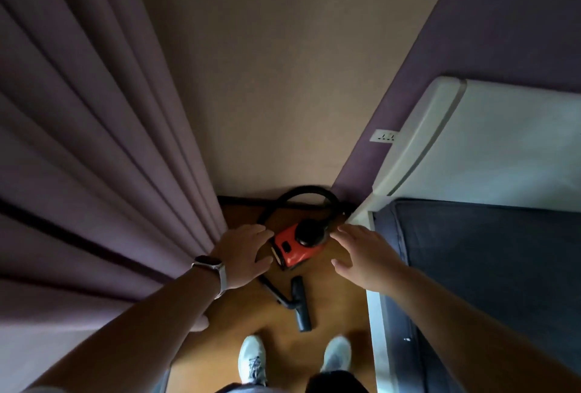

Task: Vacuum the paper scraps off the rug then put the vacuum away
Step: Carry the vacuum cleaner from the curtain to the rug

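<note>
Left hand (pixel 242 254): fingers (pixel 258 230) straight, loosely fanned, thumb set apart, holding nothing; grey-strapped wristwatch (pixel 211 267) on the wrist. Right hand (pixel 364 254): fingers (pixel 347 230) likewise extended and slightly spread, palm down, holding nothing. Between the two hands: small red plastic canister vacuum (pixel 290 249) with a round black top, lying on the brown wooden floor (pixel 341 311) in the corner; whether either hand touches it is hard to tell from above, though both seem raised clear of it. Black ribbed hose (pixel 301 190) arcs behind the body against the beige wall (pixel 267 78); black floor nozzle (pixel 300 306) lies nearer the pale laced trainers (pixel 251 361). Left: mauve pleated curtain (pixel 94 141). Right: white padded headboard (pixel 487 141), dark grey mattress (pixel 487 266), white wall socket (pixel 383 135).
</note>
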Available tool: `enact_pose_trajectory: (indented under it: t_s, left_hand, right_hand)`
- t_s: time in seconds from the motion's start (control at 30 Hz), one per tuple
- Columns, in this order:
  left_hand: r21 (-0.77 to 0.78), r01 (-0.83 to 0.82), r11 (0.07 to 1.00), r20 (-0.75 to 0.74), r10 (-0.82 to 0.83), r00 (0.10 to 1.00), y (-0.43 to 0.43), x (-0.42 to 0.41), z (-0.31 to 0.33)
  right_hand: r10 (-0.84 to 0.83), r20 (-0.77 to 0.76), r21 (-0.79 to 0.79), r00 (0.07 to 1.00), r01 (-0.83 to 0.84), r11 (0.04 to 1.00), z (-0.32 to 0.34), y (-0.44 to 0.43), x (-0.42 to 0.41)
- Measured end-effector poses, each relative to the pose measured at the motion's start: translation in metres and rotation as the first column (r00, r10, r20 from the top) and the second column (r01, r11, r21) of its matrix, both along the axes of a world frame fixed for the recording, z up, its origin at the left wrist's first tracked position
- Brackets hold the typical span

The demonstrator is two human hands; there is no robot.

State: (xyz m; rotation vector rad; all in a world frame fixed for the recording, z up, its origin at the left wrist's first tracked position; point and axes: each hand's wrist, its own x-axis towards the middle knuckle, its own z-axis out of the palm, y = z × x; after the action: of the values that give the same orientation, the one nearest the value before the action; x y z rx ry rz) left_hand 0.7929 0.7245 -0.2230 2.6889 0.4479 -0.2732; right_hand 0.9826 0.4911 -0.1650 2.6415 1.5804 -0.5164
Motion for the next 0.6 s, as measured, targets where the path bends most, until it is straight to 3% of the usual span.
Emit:
enact_pose_trajectory:
  t_s: [0.27,0.43,0.6]
  left_hand:
    - [-0.112,-0.231,0.967,-0.089,0.222,0.971,-0.002,0.045,-0.086]
    - [-0.151,-0.458,0.876,-0.212,0.424,0.88,-0.023,0.078,-0.167]
    - [-0.182,-0.502,0.845,-0.317,0.433,0.844,-0.04,0.11,-0.282]
  right_hand:
    - [0.11,-0.092,-0.061,0.99,-0.116,0.991,-0.079,0.031,0.078]
    - [0.199,-0.192,-0.09,0.961,-0.22,0.971,-0.171,0.054,0.13]
    - [0.212,-0.226,-0.075,0.951,-0.234,0.969,-0.284,0.073,0.173]
